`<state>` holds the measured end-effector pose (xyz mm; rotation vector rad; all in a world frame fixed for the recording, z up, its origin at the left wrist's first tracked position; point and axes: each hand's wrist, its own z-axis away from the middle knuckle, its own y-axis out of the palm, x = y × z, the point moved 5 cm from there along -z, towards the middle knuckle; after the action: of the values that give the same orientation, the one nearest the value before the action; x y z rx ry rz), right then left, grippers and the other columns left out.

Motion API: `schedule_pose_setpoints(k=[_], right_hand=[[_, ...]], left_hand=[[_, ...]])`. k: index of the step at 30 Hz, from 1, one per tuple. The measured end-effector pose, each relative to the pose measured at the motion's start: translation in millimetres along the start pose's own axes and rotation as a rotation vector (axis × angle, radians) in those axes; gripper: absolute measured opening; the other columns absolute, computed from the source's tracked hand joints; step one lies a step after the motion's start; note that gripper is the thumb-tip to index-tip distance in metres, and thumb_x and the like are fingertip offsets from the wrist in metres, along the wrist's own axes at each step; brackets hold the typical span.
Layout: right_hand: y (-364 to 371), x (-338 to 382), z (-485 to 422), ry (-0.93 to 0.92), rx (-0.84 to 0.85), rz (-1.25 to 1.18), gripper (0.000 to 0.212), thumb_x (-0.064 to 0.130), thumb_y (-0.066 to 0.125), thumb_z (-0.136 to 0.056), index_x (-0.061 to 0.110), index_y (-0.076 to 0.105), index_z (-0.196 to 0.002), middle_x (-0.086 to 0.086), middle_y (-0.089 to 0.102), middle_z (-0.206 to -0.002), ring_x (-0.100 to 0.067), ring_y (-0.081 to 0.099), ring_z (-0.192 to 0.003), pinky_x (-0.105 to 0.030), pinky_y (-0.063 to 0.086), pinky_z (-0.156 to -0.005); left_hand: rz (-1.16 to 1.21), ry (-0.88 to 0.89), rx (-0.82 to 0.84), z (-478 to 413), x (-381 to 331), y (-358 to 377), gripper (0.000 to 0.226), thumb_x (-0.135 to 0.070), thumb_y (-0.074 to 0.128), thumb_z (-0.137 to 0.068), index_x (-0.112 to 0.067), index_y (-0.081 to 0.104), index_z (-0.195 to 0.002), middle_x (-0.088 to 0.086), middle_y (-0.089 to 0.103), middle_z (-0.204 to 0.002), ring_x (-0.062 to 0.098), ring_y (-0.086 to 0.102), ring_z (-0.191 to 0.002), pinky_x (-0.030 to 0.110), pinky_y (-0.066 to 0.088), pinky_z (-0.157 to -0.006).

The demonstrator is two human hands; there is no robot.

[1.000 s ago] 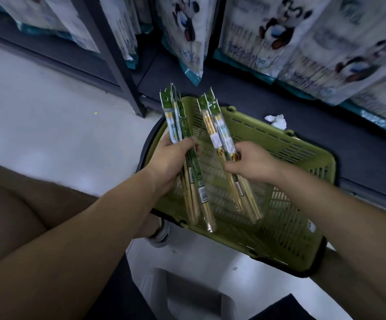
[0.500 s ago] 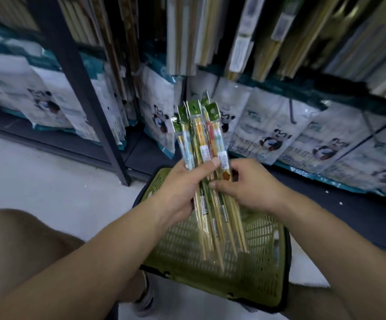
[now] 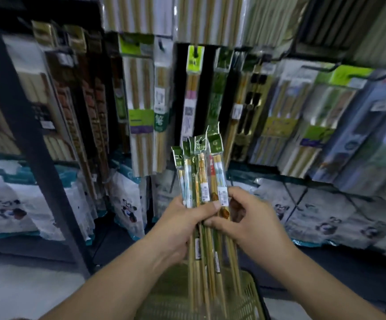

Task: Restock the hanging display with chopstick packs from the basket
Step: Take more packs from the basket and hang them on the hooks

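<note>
Gripping the upright chopstick packs [image 3: 201, 179], left hand [image 3: 185, 225] and right hand [image 3: 245, 225] both hold the bundle (green headers up). Basket [image 3: 245, 296] sits below; hanging display [image 3: 194, 88] behind.

**Chopstick packs held up before the shelves**

Both hands held one upright bundle of chopstick packs [image 3: 201, 174], green header cards on top. The left grip [image 3: 182, 225] wrapped the bundle's middle, thumb across its front. The right grip [image 3: 252, 225] pinched the packs just beside it. The basket [image 3: 247, 294] sat below the hands. Behind hung the blurred hanging display [image 3: 194, 88], above panda-printed bags [image 3: 129, 204].
</note>
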<state>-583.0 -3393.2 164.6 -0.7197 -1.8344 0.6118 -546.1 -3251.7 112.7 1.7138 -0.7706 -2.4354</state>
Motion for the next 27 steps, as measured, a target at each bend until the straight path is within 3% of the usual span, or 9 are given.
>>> schedule_pose_setpoints(k=[2, 4, 8, 12, 16, 18, 21, 23, 27], right_hand=[[-13.1, 5.4, -3.6, -0.037, -0.015, 0.029, 0.033, 0.064, 0.078, -0.071, 0.045, 0.053, -0.08, 0.025, 0.055, -0.074, -0.002, 0.049, -0.063, -0.016, 0.039, -0.055], [-22.3, 5.2, -7.7, -0.019, -0.02, 0.042, 0.049, 0.076, 0.071, -0.066, 0.031, 0.055, -0.08, 0.015, 0.055, -0.071, -0.005, 0.047, -0.06, -0.02, 0.037, -0.053], [-41.3, 7.5, -19.4, 0.047, -0.007, -0.05, 0.055, 0.081, 0.07, -0.063, 0.033, 0.064, -0.09, 0.01, 0.06, -0.071, -0.007, 0.05, -0.06, -0.025, 0.042, -0.053], [-77.4, 22.2, -45.4, 0.076, -0.171, -0.312, 0.034, 0.057, 0.071, -0.079, 0.042, 0.066, -0.109, 0.011, 0.069, -0.089, -0.011, 0.068, -0.081, -0.023, 0.055, -0.06], [-98.0, 42.0, -76.4, 0.032, -0.253, -0.312, 0.004, 0.028, 0.071, -0.094, 0.031, 0.07, -0.097, 0.006, 0.069, -0.081, -0.006, 0.065, -0.065, -0.021, 0.053, -0.051], [-101.2, 46.8, -89.5, 0.012, -0.275, -0.272, 0.01, 0.023, 0.069, -0.096, 0.026, 0.069, -0.087, 0.004, 0.067, -0.072, -0.004, 0.057, -0.053, -0.02, 0.051, -0.05], [-102.6, 45.7, -103.8, 0.031, -0.29, -0.27, 0.02, 0.023, 0.065, -0.099, 0.025, 0.07, -0.079, -0.006, 0.065, -0.068, -0.008, 0.055, -0.05, -0.022, 0.051, -0.048], [-102.4, 44.1, -109.9, 0.029, -0.297, -0.287, 0.023, 0.024, 0.064, -0.1, 0.026, 0.07, -0.078, 0.001, 0.063, -0.063, -0.004, 0.055, -0.048, -0.019, 0.048, -0.048], [-113.0, 42.3, -121.9, 0.037, -0.387, -0.312, 0.026, 0.029, 0.059, -0.103, 0.029, 0.071, -0.08, -0.004, 0.063, -0.065, -0.009, 0.054, -0.048, -0.022, 0.049, -0.048]], left_hand=[[-0.016, 0.058, 0.04, -4.1, -10.5, 8.6, 0.064, -0.018, 0.092, -0.062, -0.007, 0.066, -0.119, 0.02, 0.078, -0.104, 0.037, 0.076, -0.096, 0.05, 0.063, -0.082], [-0.037, 0.098, 0.087, -8.1, -17.8, 16.7, 0.049, -0.016, 0.092, -0.062, -0.01, 0.073, -0.107, 0.019, 0.079, -0.102, 0.034, 0.077, -0.093, 0.041, 0.064, -0.073], [-0.06, 0.138, 0.103, -17.6, -35.2, 29.1, 0.065, -0.014, 0.095, -0.062, -0.006, 0.066, -0.12, 0.022, 0.078, -0.103, 0.038, 0.077, -0.093, 0.042, 0.063, -0.07], [-0.134, 0.25, 0.118, -25.9, -58.4, 36.6, 0.057, -0.018, 0.095, -0.067, -0.011, 0.071, -0.118, 0.018, 0.078, -0.106, 0.037, 0.076, -0.096, 0.048, 0.062, -0.078], [-0.182, 0.296, 0.041, -34.0, -64.7, 37.5, 0.037, -0.011, 0.089, -0.076, -0.018, 0.072, -0.109, 0.011, 0.08, -0.099, 0.031, 0.077, -0.091, 0.05, 0.061, -0.084], [-0.214, 0.32, 0.029, -36.6, -66.2, 37.8, 0.031, -0.01, 0.087, -0.079, -0.021, 0.074, -0.105, 0.007, 0.08, -0.098, 0.027, 0.077, -0.091, 0.048, 0.061, -0.085], [-0.233, 0.351, 0.02, -39.7, -70.5, 36.5, 0.036, -0.013, 0.087, -0.078, -0.02, 0.072, -0.11, 0.001, 0.081, -0.099, 0.021, 0.078, -0.091, 0.039, 0.061, -0.082], [-0.227, 0.369, 0.015, -41.9, -74.6, 34.9, 0.039, -0.014, 0.088, -0.077, -0.019, 0.071, -0.112, 0.0, 0.081, -0.1, 0.018, 0.077, -0.092, 0.032, 0.061, -0.079], [-0.209, 0.392, -0.021, -45.0, -80.3, 28.1, 0.044, -0.02, 0.09, -0.075, -0.022, 0.069, -0.114, -0.003, 0.08, -0.102, 0.017, 0.076, -0.095, 0.039, 0.056, -0.088]])
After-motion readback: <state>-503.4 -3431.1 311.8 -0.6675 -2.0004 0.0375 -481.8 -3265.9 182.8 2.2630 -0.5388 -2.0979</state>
